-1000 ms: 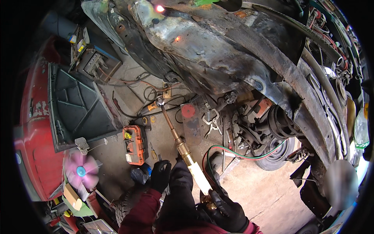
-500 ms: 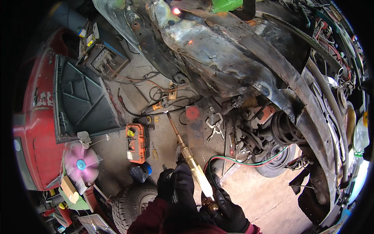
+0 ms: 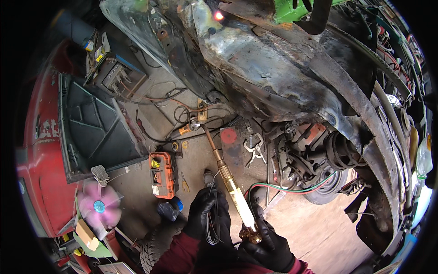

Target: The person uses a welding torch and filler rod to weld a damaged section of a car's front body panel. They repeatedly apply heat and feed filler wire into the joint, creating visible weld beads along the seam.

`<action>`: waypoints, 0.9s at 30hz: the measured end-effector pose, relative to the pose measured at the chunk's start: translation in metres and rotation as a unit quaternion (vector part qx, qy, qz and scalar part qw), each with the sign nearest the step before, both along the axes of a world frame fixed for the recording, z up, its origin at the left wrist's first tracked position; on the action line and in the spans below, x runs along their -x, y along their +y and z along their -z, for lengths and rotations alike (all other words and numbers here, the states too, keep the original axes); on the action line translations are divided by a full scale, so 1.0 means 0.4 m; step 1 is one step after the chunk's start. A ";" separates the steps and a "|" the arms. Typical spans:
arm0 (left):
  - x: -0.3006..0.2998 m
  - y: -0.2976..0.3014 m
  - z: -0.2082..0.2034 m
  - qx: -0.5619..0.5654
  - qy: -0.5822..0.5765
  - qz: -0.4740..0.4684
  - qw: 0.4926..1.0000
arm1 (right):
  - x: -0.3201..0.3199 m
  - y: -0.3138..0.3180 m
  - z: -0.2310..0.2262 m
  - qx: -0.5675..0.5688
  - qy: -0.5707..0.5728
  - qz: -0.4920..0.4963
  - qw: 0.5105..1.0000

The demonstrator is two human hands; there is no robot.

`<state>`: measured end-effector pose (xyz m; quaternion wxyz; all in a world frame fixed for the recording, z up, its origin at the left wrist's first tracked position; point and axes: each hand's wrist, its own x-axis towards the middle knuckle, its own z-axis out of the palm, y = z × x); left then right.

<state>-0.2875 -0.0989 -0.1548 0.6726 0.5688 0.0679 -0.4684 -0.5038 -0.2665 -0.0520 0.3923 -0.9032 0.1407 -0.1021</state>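
My right hand [image 3: 269, 246], in a black glove, is closed round the valve end of a brass gas torch [image 3: 237, 199]. The torch's long tip points up and away to the left. Red and green hoses [image 3: 292, 188] curve off to the right beside it. In my gloved left hand [image 3: 200, 211] is a looped bundle of thin wire [image 3: 212, 234], which hangs down below the fingers. Beyond both hands, a scorched metal body panel [image 3: 269, 68] spans the top of the view. One spot [image 3: 219, 16] on it glows pinkish red.
An orange toolbox [image 3: 163, 175] lies open on the floor, left of my hands. Cables and locking pliers [image 3: 255, 148] lie farther off. A welding machine [image 3: 116, 80] stands at the far left, a spinning pink fan [image 3: 99, 206] nearer. Suspension parts and a wheel [image 3: 321, 187] are at the right.
My left hand has turned, bringing the wire loops into fuller view. The torch stays in my right hand. A small orange glow lower on the panel no longer shows. The view has shifted slightly.
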 end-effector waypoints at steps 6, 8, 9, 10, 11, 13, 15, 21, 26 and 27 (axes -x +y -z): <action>-0.089 0.009 0.018 -0.003 0.083 -0.017 0.996 | -0.083 0.049 0.035 -0.070 -0.033 0.026 0.997; -0.119 0.038 0.066 -0.010 0.075 -0.005 0.997 | -0.102 0.081 0.034 -0.305 0.005 0.093 0.948; -0.139 0.069 0.090 -0.020 0.060 0.023 0.998 | -0.109 0.087 0.039 -0.353 0.011 0.104 0.930; -0.166 0.095 0.123 -0.040 0.043 0.048 0.997 | -0.113 0.095 0.043 -0.399 0.017 0.117 0.909; -0.192 0.124 0.159 -0.115 -0.011 0.122 0.986 | -0.118 0.098 0.053 -0.380 0.010 0.107 0.919; -0.202 0.162 0.251 -0.172 -0.131 0.161 0.963 | -0.116 0.108 0.071 -0.291 0.043 0.128 0.947; -0.187 0.198 0.332 -0.221 -0.218 0.155 0.938 | -0.114 0.110 0.111 -0.295 0.010 0.157 0.942; -0.066 0.261 0.438 -0.319 -0.308 0.165 0.881 | -0.040 0.102 0.236 -0.335 0.023 0.204 0.919; -0.025 0.236 0.409 -0.332 -0.373 0.138 0.855 | 0.006 0.095 0.295 -0.249 0.011 0.192 0.949; -0.014 0.234 0.394 -0.312 -0.406 0.142 0.848 | 0.013 0.087 0.298 -0.263 -0.004 0.174 0.949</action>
